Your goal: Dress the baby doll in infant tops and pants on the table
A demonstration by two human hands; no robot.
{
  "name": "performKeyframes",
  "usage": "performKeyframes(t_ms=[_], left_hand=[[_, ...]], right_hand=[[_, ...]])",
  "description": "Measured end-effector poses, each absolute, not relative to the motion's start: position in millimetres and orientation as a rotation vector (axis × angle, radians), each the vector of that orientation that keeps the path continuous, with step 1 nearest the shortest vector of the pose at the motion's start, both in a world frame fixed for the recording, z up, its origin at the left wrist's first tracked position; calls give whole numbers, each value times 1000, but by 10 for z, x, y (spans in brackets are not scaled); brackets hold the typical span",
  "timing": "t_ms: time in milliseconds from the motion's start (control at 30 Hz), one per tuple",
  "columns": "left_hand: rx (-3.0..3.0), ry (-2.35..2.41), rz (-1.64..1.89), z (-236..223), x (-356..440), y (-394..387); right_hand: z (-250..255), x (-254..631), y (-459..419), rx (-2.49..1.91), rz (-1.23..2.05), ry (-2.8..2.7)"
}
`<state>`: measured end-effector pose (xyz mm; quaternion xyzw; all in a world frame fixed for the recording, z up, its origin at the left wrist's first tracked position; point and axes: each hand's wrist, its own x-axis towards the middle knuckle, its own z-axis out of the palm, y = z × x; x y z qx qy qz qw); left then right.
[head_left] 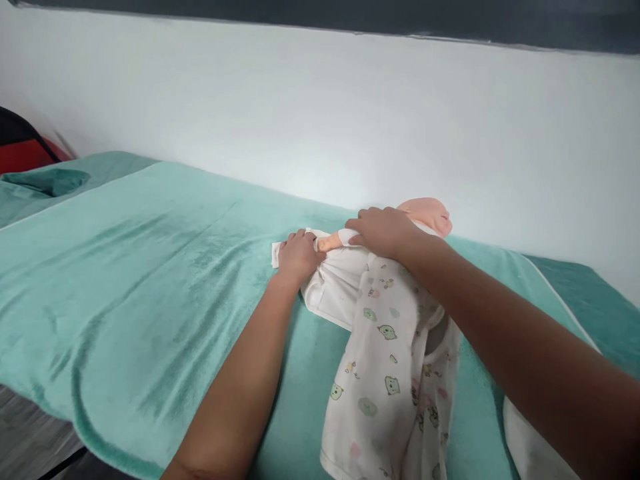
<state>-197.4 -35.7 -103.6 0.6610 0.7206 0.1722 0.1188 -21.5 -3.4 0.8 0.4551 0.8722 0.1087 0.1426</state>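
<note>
A baby doll lies on the turquoise blanket, its pinkish head [427, 215] at the far right beyond my right hand. White baby clothing [340, 283] lies around its body. A long white part printed with green and pink figures [387, 373] trails toward me. My left hand [300, 257] is closed on white cloth, and a short cloth end sticks out past its left side. My right hand [383, 230] curls over the doll's upper body, its thumb and fingers closed on a white sleeve. Between both hands shows the doll's bare orange-pink arm [329, 243]. My right hand hides most of the torso.
The turquoise blanket [125, 280] covers a bed or table against a white wall [300, 113]. A white item [533, 440] sits at the lower right, partly behind my forearm. Something red and black [25, 150] stands at the left edge. Grey flooring [33, 433] shows at lower left.
</note>
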Motion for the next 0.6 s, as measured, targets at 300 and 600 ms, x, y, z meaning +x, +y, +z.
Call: performKeyframes(t_ms=[300,600], left_hand=[[1961,2145,772,-1008,-1953,-390],[2102,2154,619,-1036,-2030,-304]], right_hand=[[-46,-300,-111,1321,260,2635],[-254,-616,78,1316,172,2671]])
